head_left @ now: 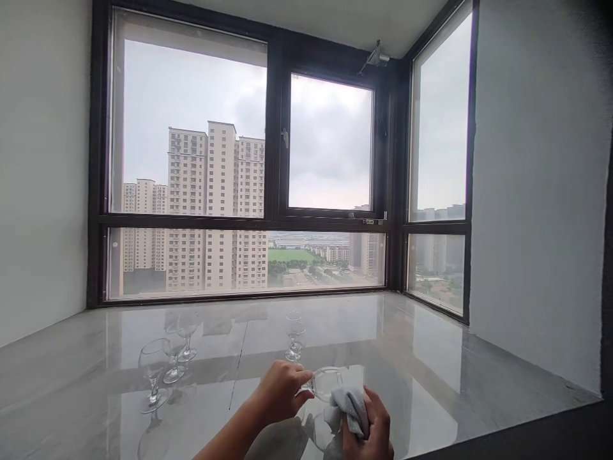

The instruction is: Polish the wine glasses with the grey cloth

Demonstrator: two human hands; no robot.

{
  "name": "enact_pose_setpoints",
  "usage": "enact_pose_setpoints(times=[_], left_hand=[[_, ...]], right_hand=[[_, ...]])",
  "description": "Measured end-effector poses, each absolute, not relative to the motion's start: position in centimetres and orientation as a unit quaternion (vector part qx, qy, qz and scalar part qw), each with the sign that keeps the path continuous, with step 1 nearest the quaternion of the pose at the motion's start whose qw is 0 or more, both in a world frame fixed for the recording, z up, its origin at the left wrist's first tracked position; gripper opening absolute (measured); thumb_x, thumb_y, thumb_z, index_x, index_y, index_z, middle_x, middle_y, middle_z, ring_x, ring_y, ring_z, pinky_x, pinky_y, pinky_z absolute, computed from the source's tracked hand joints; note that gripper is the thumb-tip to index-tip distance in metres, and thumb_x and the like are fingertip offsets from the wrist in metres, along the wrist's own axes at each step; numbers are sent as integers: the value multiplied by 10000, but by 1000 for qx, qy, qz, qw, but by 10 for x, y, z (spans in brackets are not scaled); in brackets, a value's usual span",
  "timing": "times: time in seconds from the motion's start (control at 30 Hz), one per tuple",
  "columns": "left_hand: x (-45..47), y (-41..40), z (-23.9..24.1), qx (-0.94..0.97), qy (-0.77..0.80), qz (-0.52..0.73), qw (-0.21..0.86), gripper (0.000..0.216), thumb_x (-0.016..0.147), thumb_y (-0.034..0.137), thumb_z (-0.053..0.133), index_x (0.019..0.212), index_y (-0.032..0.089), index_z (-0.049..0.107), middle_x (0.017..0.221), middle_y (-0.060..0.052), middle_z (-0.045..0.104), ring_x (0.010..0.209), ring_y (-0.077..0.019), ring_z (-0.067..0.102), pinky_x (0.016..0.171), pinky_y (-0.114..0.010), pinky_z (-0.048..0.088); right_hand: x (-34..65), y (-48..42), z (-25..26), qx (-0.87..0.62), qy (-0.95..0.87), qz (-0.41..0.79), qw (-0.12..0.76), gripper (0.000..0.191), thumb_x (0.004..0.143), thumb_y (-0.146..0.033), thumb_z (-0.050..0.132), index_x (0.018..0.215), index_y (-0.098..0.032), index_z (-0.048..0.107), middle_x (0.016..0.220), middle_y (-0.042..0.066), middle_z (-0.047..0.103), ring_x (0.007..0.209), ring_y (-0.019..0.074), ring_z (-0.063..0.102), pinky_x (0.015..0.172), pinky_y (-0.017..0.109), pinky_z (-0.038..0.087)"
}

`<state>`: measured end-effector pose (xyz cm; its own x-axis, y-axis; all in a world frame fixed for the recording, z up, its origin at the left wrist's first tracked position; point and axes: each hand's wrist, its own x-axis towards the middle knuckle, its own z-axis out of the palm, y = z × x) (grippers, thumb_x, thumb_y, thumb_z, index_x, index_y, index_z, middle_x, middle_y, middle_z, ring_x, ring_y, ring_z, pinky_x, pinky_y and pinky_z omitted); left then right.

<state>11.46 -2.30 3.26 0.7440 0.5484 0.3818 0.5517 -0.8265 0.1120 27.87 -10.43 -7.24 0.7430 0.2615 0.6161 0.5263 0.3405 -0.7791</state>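
Note:
My left hand (pixel 280 391) is closed round the stem end of a clear wine glass (pixel 325 382), held on its side low in the middle of the view. My right hand (pixel 371 427) grips a white cloth (pixel 348 404) pressed against the bowl of that glass. Both hands hover just above a glossy grey marble sill (pixel 431 358). Another small stemmed glass (pixel 295 337) stands upright on the sill just beyond my hands.
Three more stemmed glasses stand at the left: one (pixel 154 372) nearest, one (pixel 173 364) behind it, one (pixel 187 335) farther back. Dark-framed windows (pixel 272 160) close the back and right of the sill. White walls flank both sides.

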Motion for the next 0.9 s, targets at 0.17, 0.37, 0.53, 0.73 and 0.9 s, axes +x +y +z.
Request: enact_pose_setpoints(times=[0.17, 0.37, 0.53, 0.73, 0.9], left_hand=[[114, -24, 30, -946, -277, -161, 43, 126, 887, 381, 704, 888, 257, 724, 833, -44, 758, 762, -242, 708, 705, -323, 474], [115, -27, 28, -961, -232, -136, 62, 147, 889, 408, 723, 865, 264, 737, 806, -45, 759, 767, -240, 709, 693, -327, 461], [118, -23, 19, -962, -196, -174, 80, 184, 897, 432, 724, 833, 259, 723, 744, -33, 735, 686, -199, 677, 641, -301, 425], [125, -26, 12, -953, -128, -269, 61, 278, 920, 479, 694, 783, 237, 701, 621, -10, 658, 560, -155, 593, 566, -273, 351], [129, -29, 15, -922, -167, -347, -41, 252, 966, 459, 627, 1007, 239, 744, 713, -34, 706, 646, -170, 622, 641, -267, 394]], right_hand=[[282, -105, -73, -573, -334, -58, 746, 577, 863, -651, 604, 1242, -216, 575, 1086, 144, 781, 978, 330, 768, 787, 389, 602], [291, -110, -61, -573, -305, -12, 761, 701, 810, -682, 664, 1317, -215, 538, 1031, 125, 776, 901, 302, 771, 696, 327, 576], [294, -118, -41, -538, -289, 10, 792, 723, 773, -665, 729, 1311, -219, 539, 941, 85, 766, 811, 272, 760, 677, 323, 577], [306, -120, -33, -534, -241, 107, 803, 819, 653, -569, 808, 1330, -201, 528, 938, 87, 782, 831, 277, 758, 711, 321, 567], [319, -114, -37, -522, -256, 183, 793, 825, 598, -468, 803, 1328, -208, 521, 937, 89, 792, 889, 298, 764, 730, 323, 574]])
